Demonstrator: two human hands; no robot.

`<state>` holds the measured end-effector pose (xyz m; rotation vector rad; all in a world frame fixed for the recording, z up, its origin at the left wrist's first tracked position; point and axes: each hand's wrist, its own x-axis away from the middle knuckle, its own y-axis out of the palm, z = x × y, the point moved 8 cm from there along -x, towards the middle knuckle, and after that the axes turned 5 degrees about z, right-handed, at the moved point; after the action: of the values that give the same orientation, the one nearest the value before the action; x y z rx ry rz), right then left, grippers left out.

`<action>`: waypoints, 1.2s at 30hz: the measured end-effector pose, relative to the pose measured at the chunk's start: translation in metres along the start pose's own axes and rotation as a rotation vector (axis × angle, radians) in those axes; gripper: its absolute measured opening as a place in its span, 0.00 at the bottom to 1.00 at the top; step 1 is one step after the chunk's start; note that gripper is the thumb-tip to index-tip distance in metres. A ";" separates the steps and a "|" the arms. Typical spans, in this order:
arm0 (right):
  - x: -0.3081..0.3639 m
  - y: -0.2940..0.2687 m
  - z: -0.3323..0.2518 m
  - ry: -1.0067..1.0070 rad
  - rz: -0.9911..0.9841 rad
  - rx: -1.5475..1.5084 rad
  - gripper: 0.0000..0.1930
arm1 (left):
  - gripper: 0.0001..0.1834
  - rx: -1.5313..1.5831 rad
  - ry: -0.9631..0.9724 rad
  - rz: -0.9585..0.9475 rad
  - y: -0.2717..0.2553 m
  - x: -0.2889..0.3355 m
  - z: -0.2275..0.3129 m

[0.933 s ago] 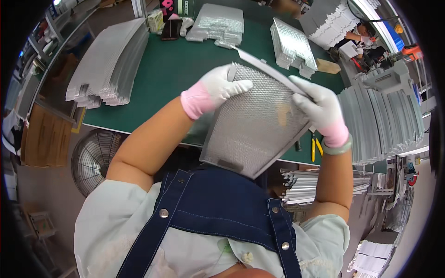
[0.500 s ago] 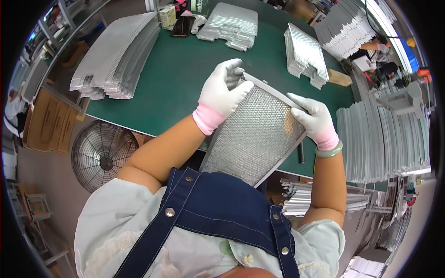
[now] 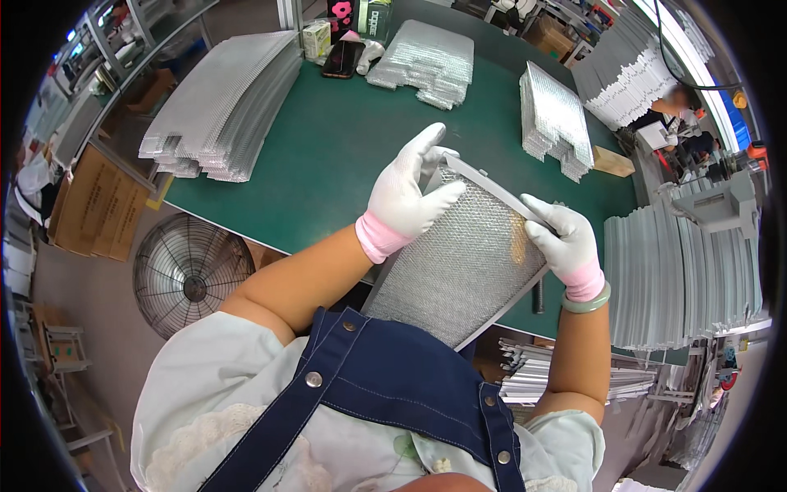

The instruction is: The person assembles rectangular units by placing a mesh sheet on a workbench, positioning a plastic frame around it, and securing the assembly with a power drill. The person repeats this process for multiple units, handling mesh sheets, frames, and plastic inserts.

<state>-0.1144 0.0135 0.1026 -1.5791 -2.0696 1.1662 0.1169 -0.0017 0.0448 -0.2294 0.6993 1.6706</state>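
A rectangular metal mesh filter panel (image 3: 455, 258) in a thin grey frame slants between my hands, its lower end against my apron. My left hand (image 3: 410, 187), in a white glove with a pink cuff, holds the upper left corner, thumb over the mesh and fingers around the frame edge. At the upper right corner, my gloved right hand (image 3: 566, 239) pinches the frame with the thumb on the near side; some of its fingers are hidden behind. A yellowish patch of light shows on the mesh beside that thumb.
Stacks of silvery mesh sheets lie on the green table (image 3: 344, 139): a tall stack (image 3: 221, 98) left, others (image 3: 426, 61) (image 3: 556, 115) farther back. A wooden block (image 3: 613, 161), phone (image 3: 343, 59) and dark rod (image 3: 538, 297) lie there too. Grey frame strips (image 3: 680, 279) stand right; a fan (image 3: 194, 275) stands left.
The whole view has shifted, so table and stacks sit slightly lower and farther right. Both hands keep hold of the filter panel, which tilts a little differently.
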 end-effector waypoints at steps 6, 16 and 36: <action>0.001 -0.002 0.003 -0.091 -0.005 -0.062 0.20 | 0.23 0.176 -0.330 -0.154 -0.001 0.001 -0.013; 0.006 -0.004 0.003 -0.141 0.032 -0.034 0.20 | 0.23 0.106 -0.333 -0.239 -0.006 0.004 -0.002; 0.007 0.003 -0.032 -0.187 0.146 0.193 0.19 | 0.24 -0.151 -0.253 -0.135 -0.009 0.010 -0.001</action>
<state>-0.0941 0.0332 0.1195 -1.6045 -1.9059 1.5685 0.1227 0.0067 0.0363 -0.1642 0.3603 1.5894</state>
